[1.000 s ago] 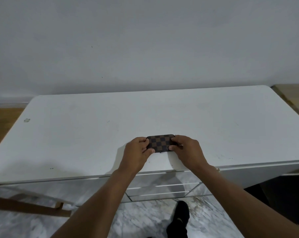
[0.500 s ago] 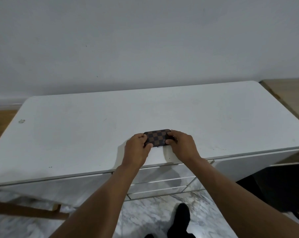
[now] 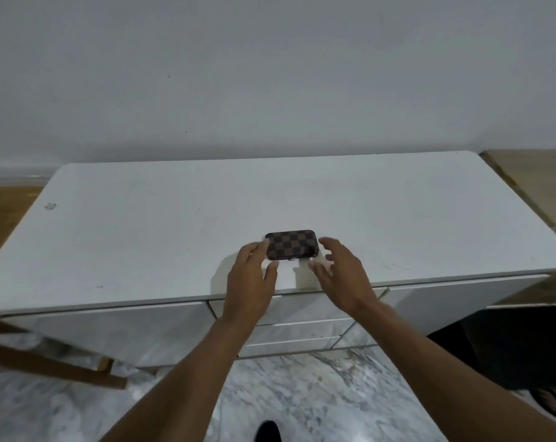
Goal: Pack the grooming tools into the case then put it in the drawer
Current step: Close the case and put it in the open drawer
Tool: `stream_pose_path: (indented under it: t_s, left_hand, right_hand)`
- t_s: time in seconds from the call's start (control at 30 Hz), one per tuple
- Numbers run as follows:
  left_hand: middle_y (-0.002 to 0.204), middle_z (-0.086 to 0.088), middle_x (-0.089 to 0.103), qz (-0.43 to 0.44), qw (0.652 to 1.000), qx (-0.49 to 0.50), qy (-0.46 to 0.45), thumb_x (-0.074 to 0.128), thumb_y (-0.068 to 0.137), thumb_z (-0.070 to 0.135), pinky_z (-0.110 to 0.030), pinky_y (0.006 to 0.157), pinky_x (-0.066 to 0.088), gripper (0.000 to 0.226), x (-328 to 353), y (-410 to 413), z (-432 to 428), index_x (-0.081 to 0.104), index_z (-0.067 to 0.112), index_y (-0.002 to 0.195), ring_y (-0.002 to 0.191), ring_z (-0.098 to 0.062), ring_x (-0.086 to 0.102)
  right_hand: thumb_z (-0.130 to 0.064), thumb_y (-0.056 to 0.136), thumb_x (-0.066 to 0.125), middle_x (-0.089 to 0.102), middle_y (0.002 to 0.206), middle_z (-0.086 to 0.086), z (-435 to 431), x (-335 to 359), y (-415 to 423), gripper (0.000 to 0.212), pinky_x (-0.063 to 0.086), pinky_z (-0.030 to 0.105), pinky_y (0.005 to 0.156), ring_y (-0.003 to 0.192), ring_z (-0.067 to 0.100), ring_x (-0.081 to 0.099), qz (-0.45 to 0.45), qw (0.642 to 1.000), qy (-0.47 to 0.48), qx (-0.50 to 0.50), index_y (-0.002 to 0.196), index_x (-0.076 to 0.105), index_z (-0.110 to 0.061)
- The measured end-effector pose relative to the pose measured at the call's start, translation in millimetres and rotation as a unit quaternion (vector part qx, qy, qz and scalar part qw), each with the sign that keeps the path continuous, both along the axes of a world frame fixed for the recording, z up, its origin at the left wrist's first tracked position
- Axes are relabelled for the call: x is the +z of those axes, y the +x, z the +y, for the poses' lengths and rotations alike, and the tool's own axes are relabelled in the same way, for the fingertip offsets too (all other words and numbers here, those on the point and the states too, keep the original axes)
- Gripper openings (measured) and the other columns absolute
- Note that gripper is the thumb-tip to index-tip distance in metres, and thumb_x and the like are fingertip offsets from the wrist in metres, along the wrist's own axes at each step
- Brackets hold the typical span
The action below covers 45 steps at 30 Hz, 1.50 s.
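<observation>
The case [image 3: 292,245] lies closed and flat on the desk [image 3: 142,237], near the front edge. Both hands, left [image 3: 250,273] and right [image 3: 340,270], have an open grip beside it, holding nothing. It looks small, stiff and light (maybe slippery); hold the short ends.

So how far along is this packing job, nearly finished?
Partway. The checkered case lies shut on the white desk with no loose tools in view, so the packing looks done. Both hands are open: the left hand overlaps the case's left end, though I cannot tell whether it touches, and the right hand is spread beside it. What is left: the drawers below look closed, and the case is not yet inside one.
</observation>
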State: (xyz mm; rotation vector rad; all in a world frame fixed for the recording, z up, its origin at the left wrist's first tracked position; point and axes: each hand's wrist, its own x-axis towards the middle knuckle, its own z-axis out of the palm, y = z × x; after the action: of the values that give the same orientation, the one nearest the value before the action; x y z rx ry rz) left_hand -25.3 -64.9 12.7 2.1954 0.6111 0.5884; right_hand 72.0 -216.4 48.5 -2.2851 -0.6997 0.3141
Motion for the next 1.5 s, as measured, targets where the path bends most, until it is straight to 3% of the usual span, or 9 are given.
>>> stream_pose_path:
  t_s: [0.07, 0.17, 0.4, 0.57, 0.83, 0.9, 1.0, 1.17, 1.5]
  left_hand:
    - [0.117, -0.003, 0.062, -0.046, 0.997, -0.017, 0.062, 0.057, 0.095, 0.017, -0.025, 0.087, 0.05, 0.03, -10, -28, -21, 0.063, 0.009, 0.123, 0.101, -0.015, 0.061]
    - [0.106, -0.002, 0.066, -0.002, 0.992, -0.053, 0.113, 0.051, 0.094, 0.025, -0.026, 0.083, 0.051, 0.027, -37, -60, -43, 0.068, 0.011, 0.109, 0.096, -0.018, 0.064]
    - [0.131, -0.02, 0.057, 0.158, 0.966, -0.057, 0.194, 0.043, 0.091, 0.034, -0.052, 0.105, 0.041, 0.055, -62, -67, -40, 0.052, -0.001, 0.133, 0.123, -0.032, 0.051]
    - [0.145, -0.019, 0.047, 0.258, 0.939, -0.069, 0.219, 0.036, 0.091, 0.047, -0.059, 0.111, 0.032, 0.071, -74, -73, -33, 0.04, 0.001, 0.144, 0.134, -0.033, 0.045]
    - [0.136, -0.016, 0.051, 0.214, 0.953, -0.071, 0.202, 0.026, 0.098, 0.051, -0.051, 0.115, 0.03, 0.067, -66, -80, -35, 0.049, 0.002, 0.138, 0.129, -0.033, 0.047]
    - [0.159, -0.013, 0.025, 0.223, 0.959, -0.084, 0.154, 0.011, 0.095, 0.062, -0.041, 0.122, 0.014, 0.082, -66, -89, -42, 0.027, 0.005, 0.151, 0.148, -0.028, 0.022]
    - [0.159, -0.001, -0.017, 0.269, 0.949, -0.1, 0.127, -0.018, 0.079, 0.075, -0.03, 0.117, -0.014, 0.093, -64, -100, -53, -0.011, 0.015, 0.15, 0.147, -0.014, -0.019]
    - [0.164, -0.005, -0.009, 0.329, 0.93, -0.094, 0.138, -0.035, 0.065, 0.077, -0.032, 0.116, -0.02, 0.116, -50, -118, -72, -0.003, 0.011, 0.155, 0.145, -0.01, -0.02]
    - [0.163, -0.007, -0.009, 0.34, 0.926, -0.087, 0.135, -0.035, 0.065, 0.077, -0.028, 0.114, -0.018, 0.118, -48, -184, -125, -0.001, 0.008, 0.155, 0.145, -0.012, -0.019]
  right_hand:
    - [-0.024, 0.094, 0.058, 0.063, 0.123, 0.004, -21, -15, -22, 0.033, 0.051, 0.031, 0.091, 0.108, 0.021, 0.061, -0.085, 0.996, -0.001, 0.002, 0.126, 0.055, -0.016]
    - [-0.023, 0.092, 0.059, 0.068, 0.106, 0.005, -45, -43, -49, 0.019, 0.051, 0.031, 0.081, 0.097, 0.023, 0.064, -0.12, 0.991, -0.046, 0.022, 0.108, 0.064, -0.014]
    - [-0.021, 0.09, 0.062, 0.05, 0.142, 0.013, -38, -77, -48, 0.054, 0.037, 0.038, 0.112, 0.133, 0.03, 0.046, -0.14, 0.978, -0.143, 0.054, 0.138, 0.045, -0.004]
    - [-0.027, 0.094, 0.054, 0.033, 0.155, 0.006, -33, -86, -51, 0.062, 0.026, 0.049, 0.117, 0.145, 0.027, 0.027, -0.12, 0.972, -0.197, 0.048, 0.149, 0.029, -0.011]
    - [-0.04, 0.098, 0.041, 0.057, 0.127, 0.009, -34, -79, -53, 0.044, 0.044, 0.038, 0.104, 0.12, 0.029, 0.052, -0.172, 0.967, -0.185, 0.025, 0.125, 0.059, -0.011]
    - [-0.046, 0.101, 0.027, 0.043, 0.147, 0.01, -38, -76, -56, 0.055, 0.03, 0.039, 0.117, 0.139, 0.03, 0.035, -0.106, 0.97, -0.215, 0.04, 0.14, 0.044, -0.012]
    - [-0.056, 0.094, 0.005, -0.001, 0.163, 0.005, -49, -76, -63, 0.073, -0.002, 0.038, 0.122, 0.15, 0.022, -0.008, -0.025, 0.956, -0.279, 0.089, 0.153, 0.004, -0.013]
    - [-0.06, 0.086, -0.001, -0.012, 0.162, 0.006, -73, -71, -88, 0.081, -0.002, 0.04, 0.123, 0.149, 0.023, -0.014, -0.01, 0.951, -0.289, 0.107, 0.153, -0.007, -0.013]
    - [-0.059, 0.087, -0.003, -0.012, 0.162, 0.006, -124, -76, -153, 0.08, -0.009, 0.035, 0.117, 0.149, 0.023, -0.013, -0.031, 0.946, -0.298, 0.123, 0.153, -0.004, -0.013]
